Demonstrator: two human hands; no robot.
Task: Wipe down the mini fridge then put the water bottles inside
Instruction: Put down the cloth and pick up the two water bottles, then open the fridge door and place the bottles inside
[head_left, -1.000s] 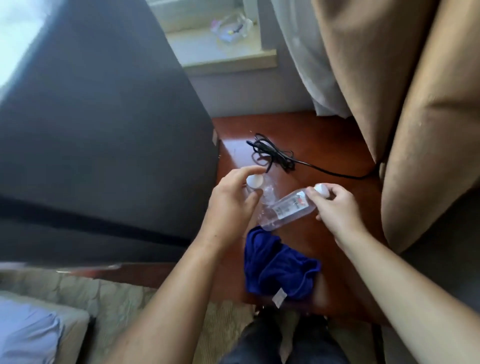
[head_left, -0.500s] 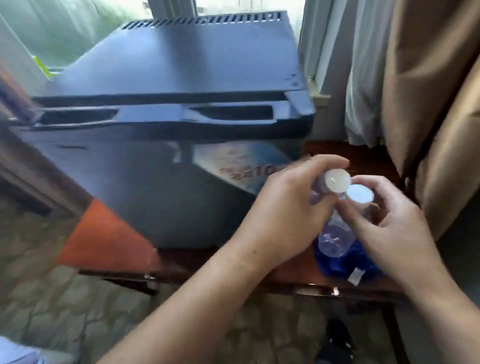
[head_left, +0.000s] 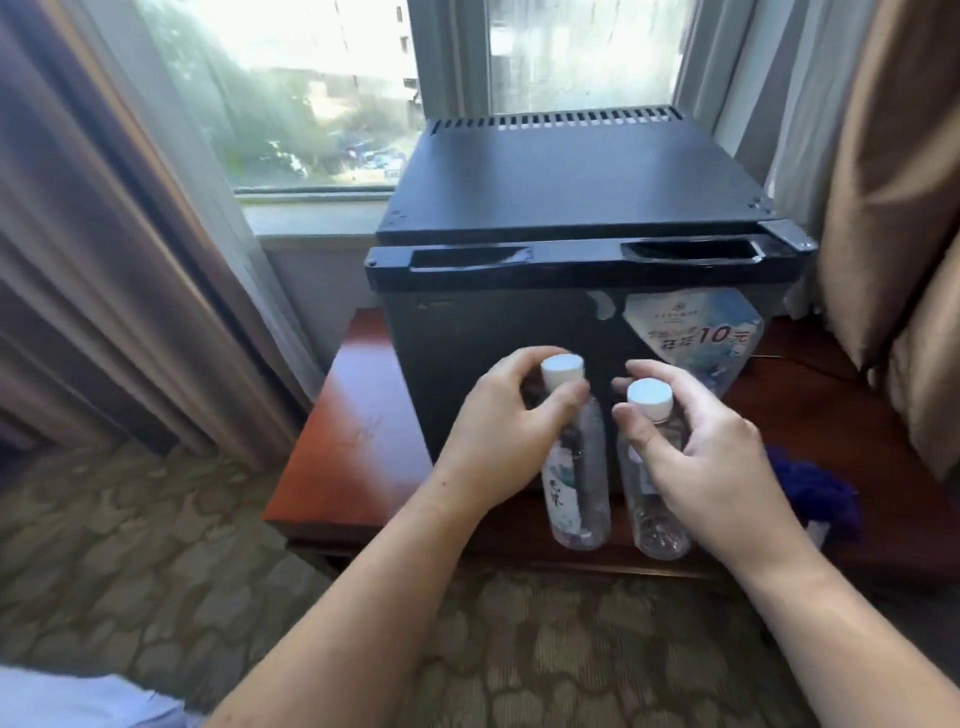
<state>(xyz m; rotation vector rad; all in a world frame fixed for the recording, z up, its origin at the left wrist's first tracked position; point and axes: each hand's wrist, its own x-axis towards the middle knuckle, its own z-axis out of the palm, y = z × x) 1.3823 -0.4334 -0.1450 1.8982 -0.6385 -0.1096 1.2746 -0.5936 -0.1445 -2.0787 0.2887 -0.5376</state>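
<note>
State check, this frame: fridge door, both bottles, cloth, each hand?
Mini fridge: door shut, upright on the wooden table.
Left bottle: capped, upright, held in front of the door.
Right bottle: capped, upright, held beside the first.
Left hand: closed around the left bottle's neck.
Right hand: closed around the right bottle's neck.
Blue cloth: crumpled on the table, not held.

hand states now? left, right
Left hand: closed on the left bottle, grip just under the cap.
Right hand: closed on the right bottle, same grip.
</note>
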